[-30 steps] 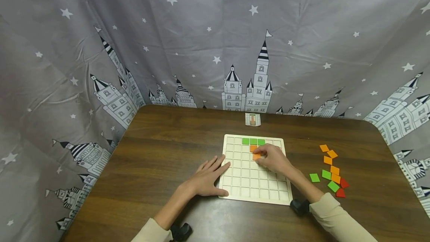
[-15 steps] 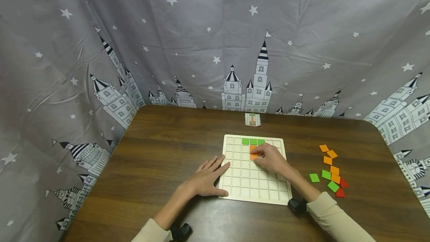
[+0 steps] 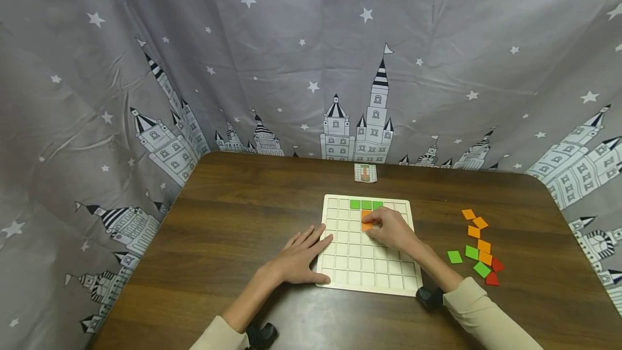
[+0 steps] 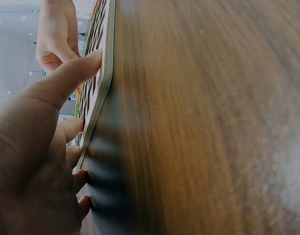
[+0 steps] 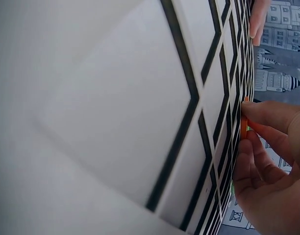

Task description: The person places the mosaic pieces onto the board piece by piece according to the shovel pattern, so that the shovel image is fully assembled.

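Note:
A cream grid board [image 3: 362, 263] lies on the table in the head view. Three green square tiles [image 3: 366, 204] sit side by side in its top row, with an orange tile [image 3: 365, 213] below the middle one. My right hand [image 3: 394, 229] pinches a second orange tile [image 3: 366, 227] just under that one. In the right wrist view, thumb and fingers hold this orange tile [image 5: 244, 126] on edge-on view at the grid; the hand hides part of it. My left hand [image 3: 298, 257] rests spread on the board's left edge, its thumb near the lower corner.
Loose orange [image 3: 474, 232], green [image 3: 454, 257] and red [image 3: 492, 279] tiles lie on the brown table [image 3: 233, 226] right of the board. Behind the board is a small printed card [image 3: 365, 173]. A grey curtain [image 3: 272, 69] hangs along the table's back and sides.
My right hand has shifted slightly left with the orange tile, bringing it in line under the upper orange one. The left hand has stayed in place.

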A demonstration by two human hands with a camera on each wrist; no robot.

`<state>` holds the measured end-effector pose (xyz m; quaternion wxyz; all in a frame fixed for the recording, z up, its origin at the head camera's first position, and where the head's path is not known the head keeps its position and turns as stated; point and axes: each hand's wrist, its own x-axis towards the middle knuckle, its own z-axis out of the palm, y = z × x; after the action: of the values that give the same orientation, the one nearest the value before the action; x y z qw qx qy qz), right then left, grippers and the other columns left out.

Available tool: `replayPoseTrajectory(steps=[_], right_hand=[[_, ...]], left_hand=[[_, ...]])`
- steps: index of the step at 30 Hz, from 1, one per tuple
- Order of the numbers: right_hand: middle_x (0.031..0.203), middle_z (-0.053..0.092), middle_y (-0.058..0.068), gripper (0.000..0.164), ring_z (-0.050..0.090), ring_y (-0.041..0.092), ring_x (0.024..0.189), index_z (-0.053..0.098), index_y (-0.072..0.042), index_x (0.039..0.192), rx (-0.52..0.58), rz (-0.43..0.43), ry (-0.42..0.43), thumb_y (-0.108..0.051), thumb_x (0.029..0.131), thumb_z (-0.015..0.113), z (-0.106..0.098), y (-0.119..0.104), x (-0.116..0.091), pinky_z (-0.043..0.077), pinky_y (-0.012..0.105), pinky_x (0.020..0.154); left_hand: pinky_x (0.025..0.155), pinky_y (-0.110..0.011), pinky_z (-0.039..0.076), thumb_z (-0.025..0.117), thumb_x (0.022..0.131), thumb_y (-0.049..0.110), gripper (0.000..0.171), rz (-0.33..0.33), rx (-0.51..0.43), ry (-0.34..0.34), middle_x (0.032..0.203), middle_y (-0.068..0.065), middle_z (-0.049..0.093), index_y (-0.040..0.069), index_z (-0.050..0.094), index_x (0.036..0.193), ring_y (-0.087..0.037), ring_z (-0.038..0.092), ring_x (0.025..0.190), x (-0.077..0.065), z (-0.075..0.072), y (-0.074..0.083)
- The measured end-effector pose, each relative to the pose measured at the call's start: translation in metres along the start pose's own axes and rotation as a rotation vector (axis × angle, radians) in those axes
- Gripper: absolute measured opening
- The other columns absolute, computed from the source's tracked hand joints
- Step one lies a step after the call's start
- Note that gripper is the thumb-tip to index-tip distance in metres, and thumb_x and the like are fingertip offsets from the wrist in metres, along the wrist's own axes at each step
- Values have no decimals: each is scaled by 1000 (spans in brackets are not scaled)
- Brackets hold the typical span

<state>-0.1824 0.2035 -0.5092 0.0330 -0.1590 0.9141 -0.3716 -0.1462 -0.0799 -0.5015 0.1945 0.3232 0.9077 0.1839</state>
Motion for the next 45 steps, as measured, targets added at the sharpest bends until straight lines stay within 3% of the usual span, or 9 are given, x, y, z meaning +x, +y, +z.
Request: replayPoseTrajectory(steps=[10,24,33,40,45], right_hand=[[100,66,2,28,50,17,81,78,-4,108,-22,10,-5,-2,80,75,0,-1,0,44,32,71],[100,69,4,21,62,20,89,78,-4,104,-10,20,39,-5,84,74,-5,-1,-5,52,39,78],[109,68,11,20,63,29,96,77,-2,107,14,47,143,-8,88,74,-34,11,-16,52,46,81],[107,65,16,22,56,26,81,75,-1,111,-38,70,215,-9,90,74,-63,26,-32,45,39,69],[116,65,21,26,63,38,99,73,0,115,-40,102,259,-13,92,72,-84,37,-47,52,51,80]], left_hand=[[117,-56,11,72,86,54,93,6,-4,-3,166,-10,11,16,29,159,-33,8,151,0,-1,0],[117,-55,10,72,86,53,93,-1,-20,-10,166,-10,11,16,29,159,-33,6,151,-1,0,0],[117,-56,10,73,86,53,93,8,-23,-3,166,-10,11,15,29,159,-34,7,151,-1,0,0],[116,-57,11,72,86,53,93,15,-26,-3,166,-11,12,14,29,159,-34,8,151,-2,0,-1],[116,-57,10,73,86,53,93,17,-30,-4,166,-11,12,14,29,159,-34,7,151,-2,-1,0]])
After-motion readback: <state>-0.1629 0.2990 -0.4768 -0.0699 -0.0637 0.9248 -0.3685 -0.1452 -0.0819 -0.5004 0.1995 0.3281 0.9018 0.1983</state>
